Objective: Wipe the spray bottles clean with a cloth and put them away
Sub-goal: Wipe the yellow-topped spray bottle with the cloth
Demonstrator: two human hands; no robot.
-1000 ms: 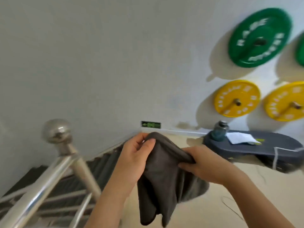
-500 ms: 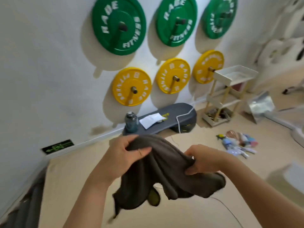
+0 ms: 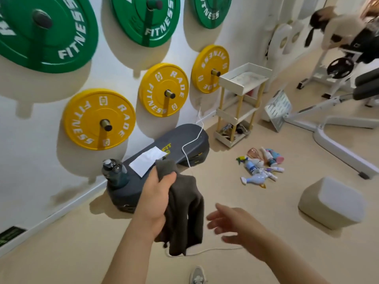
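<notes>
A: Beige floor [image 3: 71, 249] lies under you, with green and yellow weight plates [image 3: 99, 119] on the white wall. Your left grip [image 3: 155, 201] is closed round the dark cloth [image 3: 184, 212], which hangs below it.

B: Your right grip [image 3: 235, 224] is wide, fingers spread, holding nothing, just beside the cloth. Both your forearms reach forward.

A: Your spray bottles [image 3: 260, 167] lie heaped on the floor, well ahead to your right, near the white rack [image 3: 240, 103].
</notes>
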